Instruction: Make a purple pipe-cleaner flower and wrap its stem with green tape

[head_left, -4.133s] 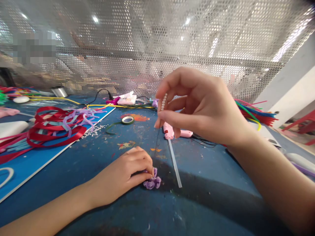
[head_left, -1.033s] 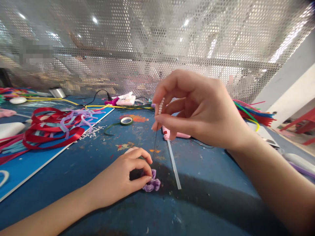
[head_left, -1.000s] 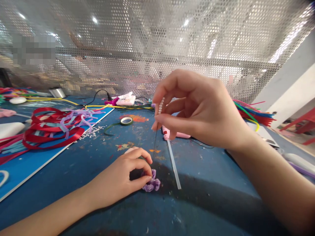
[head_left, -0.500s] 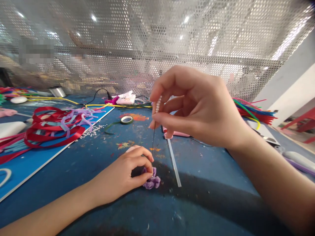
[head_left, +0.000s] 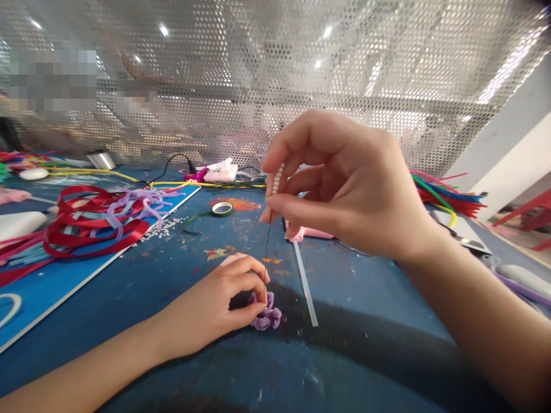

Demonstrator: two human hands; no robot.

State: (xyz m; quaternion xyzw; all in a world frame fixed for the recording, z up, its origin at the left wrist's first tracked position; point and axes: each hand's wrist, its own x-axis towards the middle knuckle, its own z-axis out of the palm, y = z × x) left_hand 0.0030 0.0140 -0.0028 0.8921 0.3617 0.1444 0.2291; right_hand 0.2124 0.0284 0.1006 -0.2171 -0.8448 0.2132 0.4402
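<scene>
My left hand (head_left: 210,307) rests on the blue table and pinches a small purple pipe-cleaner flower (head_left: 266,313) against the surface. My right hand (head_left: 344,183) is raised above it. Its thumb and forefinger pinch a thin dark wire (head_left: 267,252) threaded with a short row of white beads (head_left: 278,179). The wire runs straight down from those fingers toward the flower.
A pink glue gun (head_left: 307,232) with a clear glue stick (head_left: 305,283) lies right of the flower. Green tape roll (head_left: 222,209), loose white beads (head_left: 166,228), red ribbons (head_left: 81,226) on a blue board (head_left: 51,287), coloured pipe cleaners (head_left: 443,198). A perforated metal screen (head_left: 241,80) closes the back.
My right hand has shifted slightly left and up with the beaded wire. My left hand keeps pinching the purple flower in the same spot.
</scene>
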